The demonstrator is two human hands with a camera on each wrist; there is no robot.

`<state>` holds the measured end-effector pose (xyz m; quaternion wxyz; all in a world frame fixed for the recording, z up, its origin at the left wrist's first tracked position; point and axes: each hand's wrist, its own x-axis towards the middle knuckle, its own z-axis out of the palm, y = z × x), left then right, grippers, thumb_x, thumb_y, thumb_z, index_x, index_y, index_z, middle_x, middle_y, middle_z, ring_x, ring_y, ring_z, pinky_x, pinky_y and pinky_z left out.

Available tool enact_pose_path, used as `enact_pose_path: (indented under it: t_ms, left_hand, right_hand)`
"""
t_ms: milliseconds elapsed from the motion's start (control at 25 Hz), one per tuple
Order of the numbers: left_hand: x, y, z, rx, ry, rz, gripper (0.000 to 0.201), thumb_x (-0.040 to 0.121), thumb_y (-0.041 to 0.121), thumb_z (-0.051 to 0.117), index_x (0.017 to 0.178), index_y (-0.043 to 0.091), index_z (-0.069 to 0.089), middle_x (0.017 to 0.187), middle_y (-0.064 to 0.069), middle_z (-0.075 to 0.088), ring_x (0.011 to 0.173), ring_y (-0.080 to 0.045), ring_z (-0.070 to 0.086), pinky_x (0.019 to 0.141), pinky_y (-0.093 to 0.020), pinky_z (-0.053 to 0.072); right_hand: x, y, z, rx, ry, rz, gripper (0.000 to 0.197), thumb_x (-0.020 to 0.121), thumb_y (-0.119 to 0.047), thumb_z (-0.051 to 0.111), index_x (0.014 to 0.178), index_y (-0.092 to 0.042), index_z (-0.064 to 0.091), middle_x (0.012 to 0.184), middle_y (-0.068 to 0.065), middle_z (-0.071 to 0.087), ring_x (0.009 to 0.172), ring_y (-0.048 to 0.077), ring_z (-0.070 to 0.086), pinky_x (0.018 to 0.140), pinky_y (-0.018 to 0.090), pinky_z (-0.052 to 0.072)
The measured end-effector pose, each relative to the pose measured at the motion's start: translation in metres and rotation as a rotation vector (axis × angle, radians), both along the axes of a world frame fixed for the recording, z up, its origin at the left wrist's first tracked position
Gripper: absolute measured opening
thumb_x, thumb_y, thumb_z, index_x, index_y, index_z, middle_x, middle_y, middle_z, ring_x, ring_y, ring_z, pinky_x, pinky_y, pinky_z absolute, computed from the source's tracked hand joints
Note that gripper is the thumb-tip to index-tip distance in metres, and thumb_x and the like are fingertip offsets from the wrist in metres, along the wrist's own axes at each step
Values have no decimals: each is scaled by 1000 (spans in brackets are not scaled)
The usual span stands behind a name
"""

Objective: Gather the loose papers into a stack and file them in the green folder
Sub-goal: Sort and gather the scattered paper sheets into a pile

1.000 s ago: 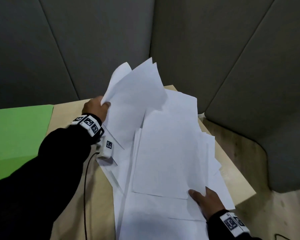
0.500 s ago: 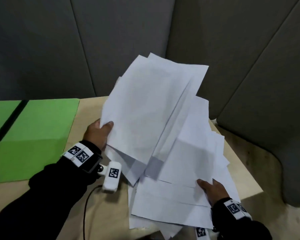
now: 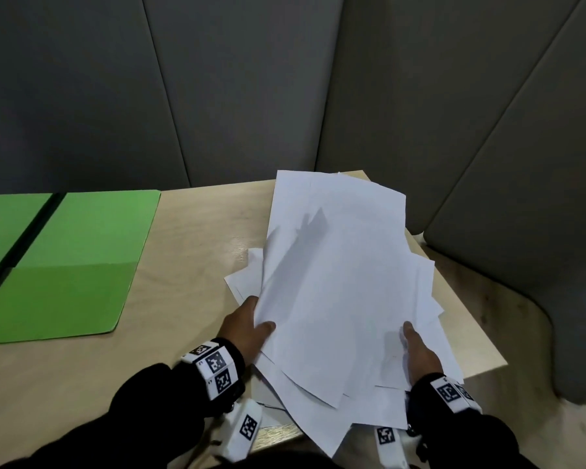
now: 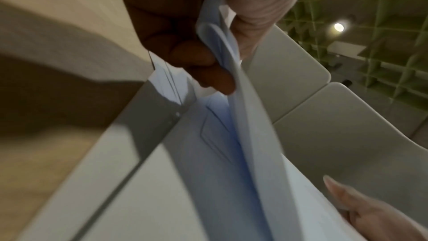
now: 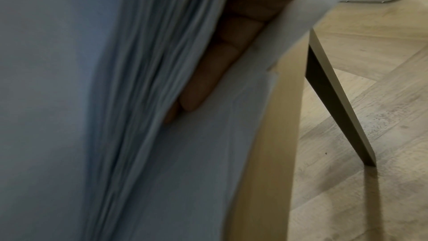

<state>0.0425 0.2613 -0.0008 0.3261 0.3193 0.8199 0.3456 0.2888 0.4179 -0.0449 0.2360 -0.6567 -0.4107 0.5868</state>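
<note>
A loose pile of white papers (image 3: 339, 282) lies fanned on the right part of the wooden table (image 3: 190, 231). My left hand (image 3: 251, 328) grips the pile's left edge, thumb on top; in the left wrist view its fingers (image 4: 203, 65) pinch a curled bunch of sheets (image 4: 231, 80). My right hand (image 3: 416, 350) holds the pile's near right side, thumb on top. In the right wrist view its fingers (image 5: 208, 80) lie slid in among the sheets (image 5: 129, 116). The green folder (image 3: 65, 258) lies open and flat at the table's left.
Grey padded panels (image 3: 251, 89) close off the back and right. The table's right edge (image 3: 481, 333) drops to a wood floor (image 3: 521, 350); a table leg (image 5: 336, 94) shows in the right wrist view. Some sheets overhang the near edge.
The raised sheets in my left hand came down onto the pile. Both hands drew the papers nearer and closer together. The view shifted, showing more of the folder.
</note>
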Motion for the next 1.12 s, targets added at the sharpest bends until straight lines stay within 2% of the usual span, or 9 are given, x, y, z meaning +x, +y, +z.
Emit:
enact_pose_path:
  t_ms: [80, 160, 240, 320, 520, 680, 800, 960, 1120]
  left_hand:
    - [2, -2, 3, -30, 1, -70, 30, 88, 23, 58, 116, 18, 49, 106, -5, 65, 94, -26, 62, 78, -27, 47]
    - [4, -4, 6, -41, -24, -140, 34, 88, 24, 58, 120, 21, 48, 108, -3, 65, 96, -23, 63, 82, -29, 50]
    - [7, -6, 6, -45, -51, -184, 41, 86, 25, 62, 123, 23, 46, 109, 0, 65, 97, -21, 63, 85, -29, 51]
    - [9, -7, 6, -45, -111, -223, 58, 78, 26, 70, 129, 29, 41, 109, 6, 63, 97, -16, 62, 85, -28, 51]
    - [3, -14, -1, 18, -110, -417, 123, 58, 26, 80, 150, 36, -2, 153, 14, 23, 138, -7, 31, 113, -28, 33]
    - [-20, -20, 5, 104, -78, -245, 108, 67, 15, 67, 138, 59, -1, 126, -5, 54, 102, -31, 62, 87, -38, 53]
    - [-36, -20, 12, 118, 26, -174, 99, 75, 7, 58, 137, 60, 2, 106, -2, 55, 80, -22, 55, 68, -29, 48]
    - [-56, -17, 21, 57, -36, -231, 90, 68, 9, 50, 146, 40, 18, 135, 9, 49, 112, -10, 53, 85, -20, 45]
    - [-58, -17, 19, 21, -66, -453, 85, 58, 11, 40, 120, 68, 36, 131, 26, 54, 115, 0, 56, 97, -24, 47]
  right_hand:
    - [-3, -1, 3, -20, 27, 44, 73, 68, -62, 62, 111, -3, 63, 95, 12, 65, 86, 25, 58, 88, 35, 43]
    - [-3, -2, 12, -2, 22, 124, 73, 53, -49, 77, 101, 4, 65, 52, 0, 58, 47, 12, 55, 55, 21, 45]
    - [-2, -6, 19, 58, 89, 147, 54, 60, -28, 79, 100, 4, 63, 52, 0, 62, 42, 6, 55, 40, 12, 41]
    - [-3, -8, 19, 117, 33, 147, 42, 72, -22, 77, 104, 3, 63, 79, 10, 68, 62, 15, 61, 51, 20, 46]
    - [-2, -5, 3, 128, -1, 155, 26, 74, -10, 73, 98, -2, 66, 92, 16, 69, 76, 27, 63, 76, 34, 48]
    - [-2, -3, 1, 112, -21, 175, 18, 75, -9, 72, 91, -6, 66, 95, 18, 69, 77, 27, 62, 76, 34, 48]
    - [-1, -4, 4, 80, -18, 176, 25, 76, -15, 71, 97, -2, 67, 80, 9, 68, 71, 25, 63, 60, 29, 47]
    - [-1, -4, 10, 105, -20, 164, 29, 77, -27, 71, 93, -4, 64, 81, 7, 65, 69, 17, 59, 55, 25, 40]
    - [-2, -3, 14, 74, -48, 155, 38, 77, -35, 71, 89, 0, 64, 73, 8, 62, 63, 20, 55, 54, 28, 36]
